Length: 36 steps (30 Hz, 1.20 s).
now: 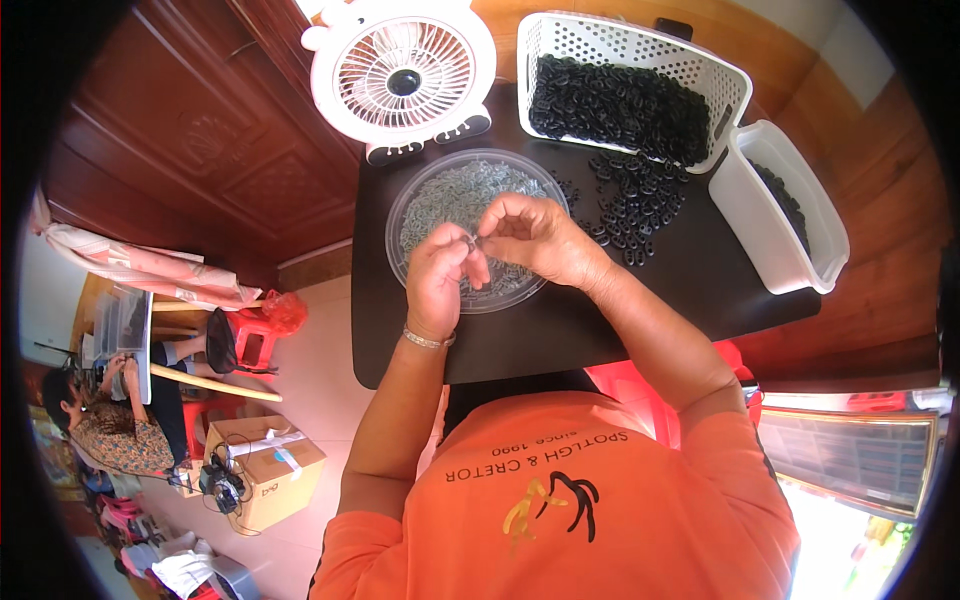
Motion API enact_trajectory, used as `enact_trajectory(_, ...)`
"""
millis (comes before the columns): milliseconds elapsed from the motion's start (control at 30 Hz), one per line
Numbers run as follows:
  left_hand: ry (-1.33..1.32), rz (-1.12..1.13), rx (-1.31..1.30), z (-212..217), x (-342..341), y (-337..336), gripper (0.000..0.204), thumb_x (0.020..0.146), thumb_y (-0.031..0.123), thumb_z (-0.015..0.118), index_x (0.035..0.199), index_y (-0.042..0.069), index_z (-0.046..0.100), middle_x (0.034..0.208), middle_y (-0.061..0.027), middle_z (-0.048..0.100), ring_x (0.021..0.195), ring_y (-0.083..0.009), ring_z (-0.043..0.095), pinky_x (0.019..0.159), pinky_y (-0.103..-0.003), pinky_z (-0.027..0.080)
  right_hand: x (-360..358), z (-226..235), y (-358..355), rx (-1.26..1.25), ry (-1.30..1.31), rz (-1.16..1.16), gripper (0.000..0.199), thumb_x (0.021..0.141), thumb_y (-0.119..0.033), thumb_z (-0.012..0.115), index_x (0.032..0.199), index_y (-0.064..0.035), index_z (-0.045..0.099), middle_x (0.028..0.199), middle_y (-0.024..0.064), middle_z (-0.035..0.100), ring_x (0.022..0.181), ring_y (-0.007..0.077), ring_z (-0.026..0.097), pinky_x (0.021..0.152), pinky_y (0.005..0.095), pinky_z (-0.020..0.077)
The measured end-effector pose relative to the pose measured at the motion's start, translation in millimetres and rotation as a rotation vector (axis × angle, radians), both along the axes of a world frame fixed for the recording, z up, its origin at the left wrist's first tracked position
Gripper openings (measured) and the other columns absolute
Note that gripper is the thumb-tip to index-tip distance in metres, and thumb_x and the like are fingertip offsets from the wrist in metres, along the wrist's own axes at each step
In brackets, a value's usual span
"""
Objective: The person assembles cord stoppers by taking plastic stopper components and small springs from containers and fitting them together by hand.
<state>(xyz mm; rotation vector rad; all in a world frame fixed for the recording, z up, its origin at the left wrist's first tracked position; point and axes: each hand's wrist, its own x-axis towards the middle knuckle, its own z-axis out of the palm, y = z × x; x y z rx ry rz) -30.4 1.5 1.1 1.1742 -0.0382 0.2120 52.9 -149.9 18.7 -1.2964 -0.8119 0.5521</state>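
My left hand and my right hand meet above a round clear tub, their fingertips pinched together. Between them is a tiny greyish piece, too small for me to tell its kind. The tub holds a heap of small pale grey pieces that look alike. To the right of it, small black oval parts with holes lie scattered on the dark table. A white perforated basket beyond them is filled with more black parts.
A white fan stands at the table's far left. At the right edge sits a white plastic bin with some black parts inside. Away to the left, another person sits at a small table near a cardboard box and a red stool.
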Motion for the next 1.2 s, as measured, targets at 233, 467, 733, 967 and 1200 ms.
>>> enact_trajectory(233, 0.031, -0.035, 0.040, 2.0, -0.1, -1.8, 0.019, 0.082, 0.020, 0.047, 0.076, 0.003, 0.051, 0.064, -0.0075, 0.054, 0.057, -0.0153, 0.053, 0.054, -0.025, 0.039, -0.8, 10.3, -4.9, -0.182, -0.119, -0.010, 0.024, 0.081, 0.004, 0.062, 0.103, -0.0013, 0.056, 0.078, 0.0020, 0.059, 0.074, 0.0081, 0.057, 0.067, 0.0234, 0.0464)
enact_trajectory(467, -0.008, -0.030, -0.089, 4.4, -0.4, -1.8, 0.018, 0.082, 0.020, 0.047, 0.077, 0.003, 0.051, 0.066, -0.0091, 0.054, 0.057, -0.0159, 0.052, 0.052, -0.025, 0.039, 1.3, 4.6, -6.1, -0.098, -0.023, 0.012, 0.022, 0.081, 0.004, 0.061, 0.102, -0.0015, 0.057, 0.082, 0.0026, 0.061, 0.078, 0.0080, 0.057, 0.071, 0.0236, 0.0470)
enact_trajectory(733, -0.011, -0.014, 0.026, 5.3, -2.9, -3.6, 0.017, 0.083, 0.017, 0.046, 0.079, 0.002, 0.051, 0.077, -0.0138, 0.061, 0.060, -0.0162, 0.055, 0.055, -0.025, 0.042, 2.9, -3.5, -1.7, 0.054, 0.111, -0.062, 0.012, 0.084, 0.002, 0.062, 0.094, -0.0024, 0.057, 0.089, 0.0013, 0.061, 0.087, 0.0080, 0.058, 0.079, 0.0234, 0.0474)
enact_trajectory(967, -0.046, 0.006, 0.018, 4.3, -3.7, -1.8, 0.017, 0.085, 0.017, 0.046, 0.080, 0.002, 0.052, 0.080, -0.0150, 0.062, 0.061, -0.0161, 0.055, 0.056, -0.025, 0.043, 0.3, 1.6, -3.2, -0.012, 0.053, -0.085, 0.009, 0.083, 0.002, 0.062, 0.090, -0.0016, 0.058, 0.086, 0.0013, 0.061, 0.083, 0.0082, 0.058, 0.077, 0.0233, 0.0476)
enact_trajectory(1200, -0.006, 0.039, 0.045, 2.4, -2.1, -3.0, 0.017, 0.086, 0.017, 0.046, 0.080, 0.002, 0.053, 0.076, -0.0117, 0.061, 0.060, -0.0148, 0.054, 0.056, -0.024, 0.042, 6.3, 0.7, -4.7, -0.078, 0.084, -0.061, 0.011, 0.081, 0.000, 0.064, 0.091, 0.0004, 0.058, 0.081, 0.0035, 0.061, 0.074, 0.0081, 0.058, 0.070, 0.0223, 0.0477)
